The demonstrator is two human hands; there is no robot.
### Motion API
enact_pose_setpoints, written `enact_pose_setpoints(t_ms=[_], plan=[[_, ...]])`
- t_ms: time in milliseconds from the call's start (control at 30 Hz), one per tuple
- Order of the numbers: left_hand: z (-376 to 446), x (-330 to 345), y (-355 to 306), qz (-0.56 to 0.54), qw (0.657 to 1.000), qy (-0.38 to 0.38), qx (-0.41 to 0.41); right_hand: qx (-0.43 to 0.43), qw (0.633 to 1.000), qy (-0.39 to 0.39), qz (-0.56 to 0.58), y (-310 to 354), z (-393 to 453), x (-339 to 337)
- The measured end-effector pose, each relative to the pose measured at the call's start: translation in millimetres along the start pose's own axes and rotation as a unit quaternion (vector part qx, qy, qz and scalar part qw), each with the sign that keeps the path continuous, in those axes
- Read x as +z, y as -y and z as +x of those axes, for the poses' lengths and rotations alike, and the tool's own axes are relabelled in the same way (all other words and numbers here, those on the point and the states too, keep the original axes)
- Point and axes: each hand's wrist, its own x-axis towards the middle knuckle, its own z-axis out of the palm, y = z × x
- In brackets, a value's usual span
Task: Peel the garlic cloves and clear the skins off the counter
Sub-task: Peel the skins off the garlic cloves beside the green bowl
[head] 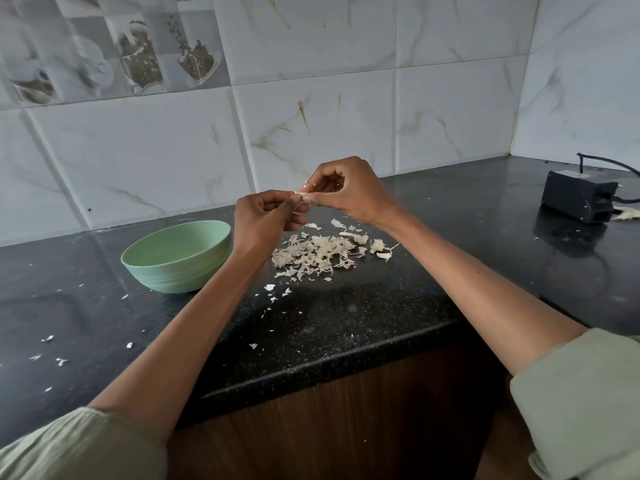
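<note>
Garlic clove (300,194) sits pinched between my two hands, raised above the counter (346,306) rather than resting on it, I'd say so the skin can drop freely as it comes away. My left hand (265,220) has its fingers curled in, thumb and forefinger nipping one end of the clove; my right hand (346,192) does likewise from the other side, fingertips bent tight on it, which looks like the grip for picking at a papery edge. How much skin is left on this clove I cannot tell, it is too small and mostly hidden by fingers. Directly below lies the pile of skins (318,254), heaped where the hands work, with stray flakes (52,341) scattered toward the near edge. A green bowl (176,256) stands just beside my left wrist, close enough, I judge, to receive peeled cloves; its inside is not visible from here. Clearing the skins is not yet begun
</note>
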Motion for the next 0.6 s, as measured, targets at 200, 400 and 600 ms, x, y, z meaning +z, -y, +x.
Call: enact_pose_setpoints(t_ms=[200,400,600], plan=[[-3.2,4.7,-6.5,-0.029,0.998,-0.018,-0.044,-0.031,0.999,0.005,-0.036,4.9,-2.8,3.8],[-4.7,4.7,-6.3,-0.068,0.993,-0.049,-0.082,-0.066,0.996,-0.013,-0.062,7.9,-4.6,10.5],[-3.1,4.2,-6.3,-0.072,0.994,-0.037,-0.073,-0.068,0.995,-0.029,-0.065,8.6,-3.1,11.6]])
